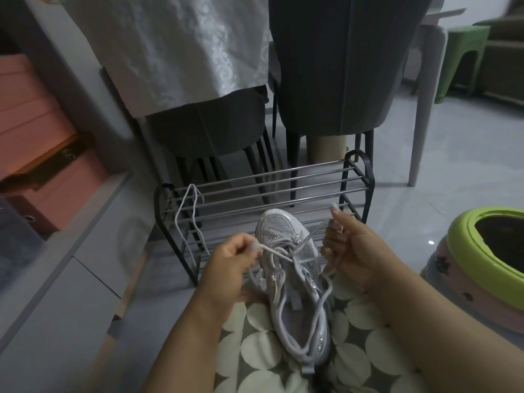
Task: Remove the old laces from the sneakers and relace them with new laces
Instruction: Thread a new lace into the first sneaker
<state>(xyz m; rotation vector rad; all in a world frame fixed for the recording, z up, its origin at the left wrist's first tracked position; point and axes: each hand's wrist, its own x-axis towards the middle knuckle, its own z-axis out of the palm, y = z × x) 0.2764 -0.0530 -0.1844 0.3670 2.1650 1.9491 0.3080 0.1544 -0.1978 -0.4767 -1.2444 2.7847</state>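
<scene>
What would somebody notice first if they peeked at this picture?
Probably the silvery sneaker in the middle, lying on a spotted lap, with the left hand and the right hand each pinching an end of its lace. Behind it, another lace dangles over a metal shoe rack.

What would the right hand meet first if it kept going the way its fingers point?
Probably the shoe rack: the right hand, pinching the lace end, points up and away toward its rails. Depth is unclear from one view, so it might pass above them.
</scene>
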